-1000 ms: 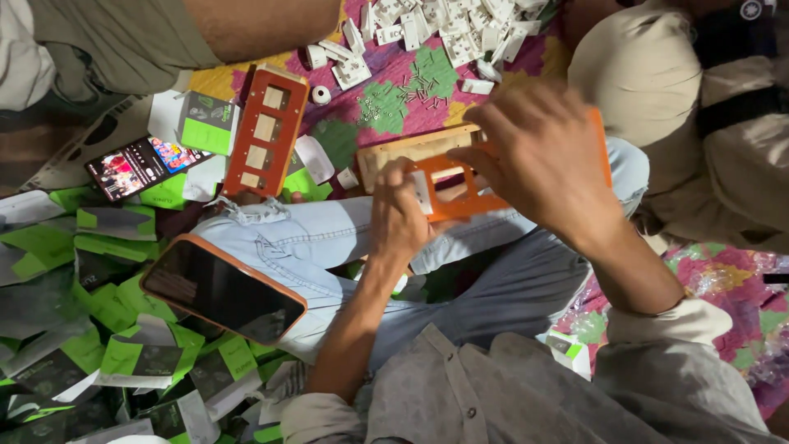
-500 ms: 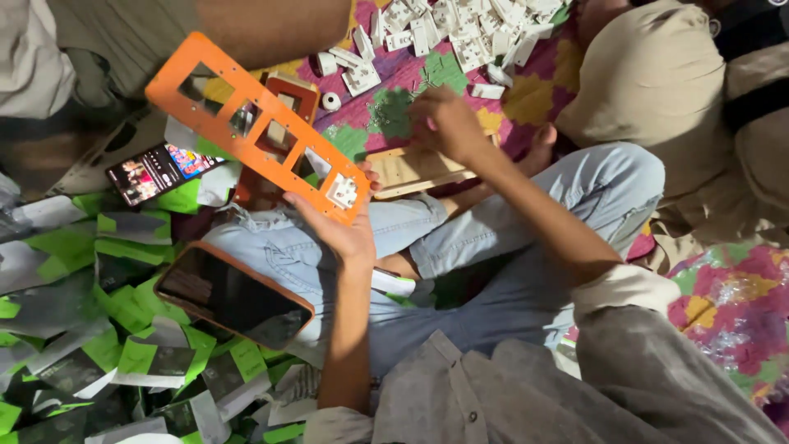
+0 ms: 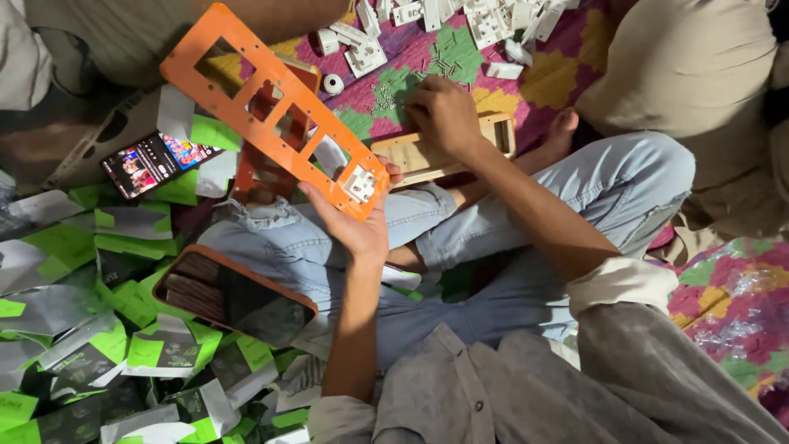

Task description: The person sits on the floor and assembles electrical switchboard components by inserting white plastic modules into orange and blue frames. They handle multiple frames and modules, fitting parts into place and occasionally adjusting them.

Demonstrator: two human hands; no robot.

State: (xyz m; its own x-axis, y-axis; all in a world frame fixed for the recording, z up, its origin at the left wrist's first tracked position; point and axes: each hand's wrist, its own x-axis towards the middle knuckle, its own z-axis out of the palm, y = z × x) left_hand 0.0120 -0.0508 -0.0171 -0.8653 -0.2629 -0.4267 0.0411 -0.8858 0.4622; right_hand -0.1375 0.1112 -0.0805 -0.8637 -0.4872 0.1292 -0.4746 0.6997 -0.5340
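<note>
My left hand (image 3: 355, 220) holds a long orange plastic frame (image 3: 271, 107) by its near end, tilted up and away to the left. The frame has several rectangular openings, and a white switch part (image 3: 359, 182) sits in the opening nearest my palm. My right hand (image 3: 442, 115) reaches forward onto the patterned mat, fingers down at a scatter of small metal screws (image 3: 394, 86), just beyond a wooden block (image 3: 427, 152). Whether it pinches a screw is hidden.
White switch parts (image 3: 460, 20) lie heaped at the far side of the mat. A second orange frame (image 3: 263, 177) lies under the held one. A phone with a lit screen (image 3: 149, 162) and green-and-white packets (image 3: 123, 329) lie left. An orange-rimmed tray (image 3: 234, 292) rests by my knee. Another person sits at right.
My left hand has lifted the orange frame up and to the left, off the wooden block. My right hand let go of it and moved forward to the screws on the mat.
</note>
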